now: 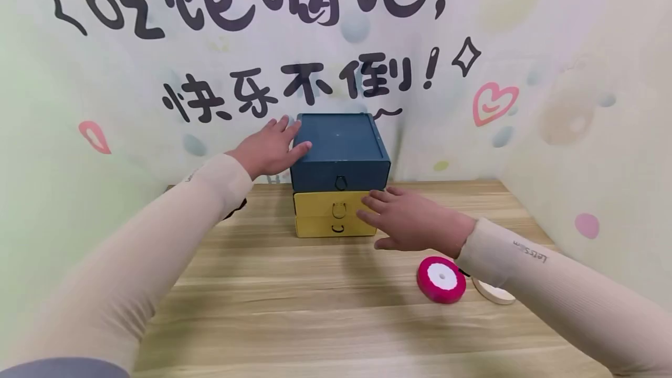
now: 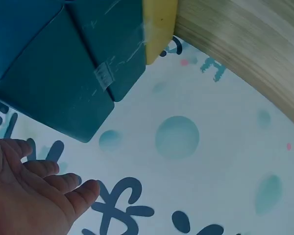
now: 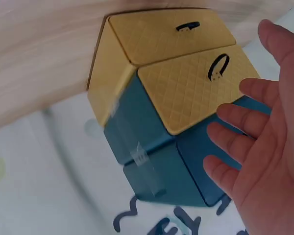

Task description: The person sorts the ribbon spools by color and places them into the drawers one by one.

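A stacked drawer box (image 1: pixel 341 139), blue above and yellow below, stands on the table against the backdrop. Small dark loop handles (image 3: pixel 218 68) stick out from its quilted yellow drawer fronts (image 3: pixel 186 93). My left hand (image 1: pixel 269 149) is spread at the top left edge of the blue part. In the left wrist view that hand (image 2: pixel 36 191) holds nothing, and the box's blue side (image 2: pixel 59 78) is beyond its fingers. My right hand (image 1: pixel 415 217) reaches toward the right part of the yellow drawers, fingers apart. The right wrist view shows its palm (image 3: pixel 269 161) facing the drawers, with nothing held.
On the table (image 1: pixel 294 308), below my right wrist, lies a magenta ribbon spool (image 1: pixel 427 284). Beside it a cream roll (image 1: pixel 496 293) is partly hidden by my right sleeve. Behind the box hangs a backdrop (image 1: pixel 262 45) with dark lettering, and more of it closes both sides.
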The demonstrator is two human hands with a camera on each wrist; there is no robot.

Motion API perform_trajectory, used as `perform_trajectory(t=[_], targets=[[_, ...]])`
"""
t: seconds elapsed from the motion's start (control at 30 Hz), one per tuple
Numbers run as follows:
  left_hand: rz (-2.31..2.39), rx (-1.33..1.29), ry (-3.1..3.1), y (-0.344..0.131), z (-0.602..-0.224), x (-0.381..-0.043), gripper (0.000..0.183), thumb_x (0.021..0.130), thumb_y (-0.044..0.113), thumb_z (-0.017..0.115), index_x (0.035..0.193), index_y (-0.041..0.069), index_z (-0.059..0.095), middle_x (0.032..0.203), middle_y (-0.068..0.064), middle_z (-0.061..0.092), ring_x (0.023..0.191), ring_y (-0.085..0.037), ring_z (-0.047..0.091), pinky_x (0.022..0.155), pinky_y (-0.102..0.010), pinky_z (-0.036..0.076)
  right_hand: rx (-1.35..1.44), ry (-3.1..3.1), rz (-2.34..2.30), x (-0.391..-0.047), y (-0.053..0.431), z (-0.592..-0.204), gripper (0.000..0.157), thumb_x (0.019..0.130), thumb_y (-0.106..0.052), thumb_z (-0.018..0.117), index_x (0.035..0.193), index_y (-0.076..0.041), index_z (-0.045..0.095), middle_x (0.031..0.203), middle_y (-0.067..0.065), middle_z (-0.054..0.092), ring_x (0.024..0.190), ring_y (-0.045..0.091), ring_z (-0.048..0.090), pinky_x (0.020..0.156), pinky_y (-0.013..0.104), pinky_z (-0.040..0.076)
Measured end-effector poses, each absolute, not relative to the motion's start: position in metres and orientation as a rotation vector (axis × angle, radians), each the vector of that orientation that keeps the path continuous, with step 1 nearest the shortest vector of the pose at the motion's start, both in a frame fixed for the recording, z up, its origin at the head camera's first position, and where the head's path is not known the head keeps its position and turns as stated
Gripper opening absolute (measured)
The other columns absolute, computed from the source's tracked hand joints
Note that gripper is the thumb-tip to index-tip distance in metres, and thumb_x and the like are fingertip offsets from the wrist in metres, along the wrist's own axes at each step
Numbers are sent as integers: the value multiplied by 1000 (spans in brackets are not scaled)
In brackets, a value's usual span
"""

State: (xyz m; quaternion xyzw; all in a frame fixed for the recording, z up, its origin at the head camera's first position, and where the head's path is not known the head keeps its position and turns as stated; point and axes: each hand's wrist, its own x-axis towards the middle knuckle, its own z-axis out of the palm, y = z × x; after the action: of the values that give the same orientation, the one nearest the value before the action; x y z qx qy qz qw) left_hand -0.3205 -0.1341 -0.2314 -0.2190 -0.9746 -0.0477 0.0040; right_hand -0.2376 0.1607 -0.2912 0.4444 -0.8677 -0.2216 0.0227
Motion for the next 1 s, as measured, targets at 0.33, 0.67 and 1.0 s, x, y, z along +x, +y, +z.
perform_trajectory(t=[0.33, 0.67, 1.0], targets=[[-409, -557, -3116, -116, -234, -348, 73, 106, 52, 27, 159, 3, 16, 162, -26, 6, 150, -39, 10, 118, -49, 14, 1463, -2901, -326, -243, 147, -294, 66, 96, -53, 59, 152, -20, 45, 151, 6, 46, 140, 26, 40, 110, 45, 37], [-502, -542, -3141, -105, -241, -358, 71, 106, 52, 25, 158, 3, 22, 163, -23, 8, 151, -35, 6, 118, -48, 15, 1485, -3011, 83, -239, 137, -288, 63, 97, -50, 58, 151, -20, 46, 153, 1, 44, 141, 21, 37, 111, 41, 35], [-415, -544, -3163, -99, -245, -361, 69, 106, 48, 33, 157, 1, 25, 163, -25, 6, 150, -36, 6, 119, -46, 15, 1430, -3072, 704, -256, 140, -296, 55, 101, -44, 54, 147, -13, 52, 147, 0, 51, 136, 18, 44, 110, 42, 37]])
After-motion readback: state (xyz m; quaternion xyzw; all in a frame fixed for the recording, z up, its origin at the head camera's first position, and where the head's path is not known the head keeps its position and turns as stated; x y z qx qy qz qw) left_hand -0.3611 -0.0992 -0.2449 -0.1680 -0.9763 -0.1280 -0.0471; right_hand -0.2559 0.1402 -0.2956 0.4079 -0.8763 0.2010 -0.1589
